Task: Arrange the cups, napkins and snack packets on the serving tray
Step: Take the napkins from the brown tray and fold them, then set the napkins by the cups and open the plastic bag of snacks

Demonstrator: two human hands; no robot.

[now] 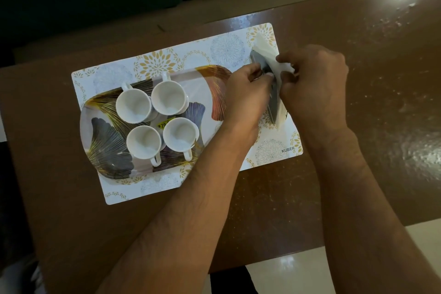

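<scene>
Several empty white cups [152,122] stand close together on the left half of an oval serving tray [105,141] printed with fan-shaped leaves. Both hands work at the tray's right end. My left hand [248,93] pinches a grey napkin holder [273,100] that stands on edge on the placemat. My right hand [312,79] grips a white napkin [284,65] at the holder's top. More white napkin [262,43] shows behind the holder. No snack packets are in view.
The tray rests on a white and gold patterned placemat [167,62] on a glossy brown table [381,55]. A yellow price sticker [163,124] sits between the cups. The table's near edge runs past my right forearm, with pale floor beyond.
</scene>
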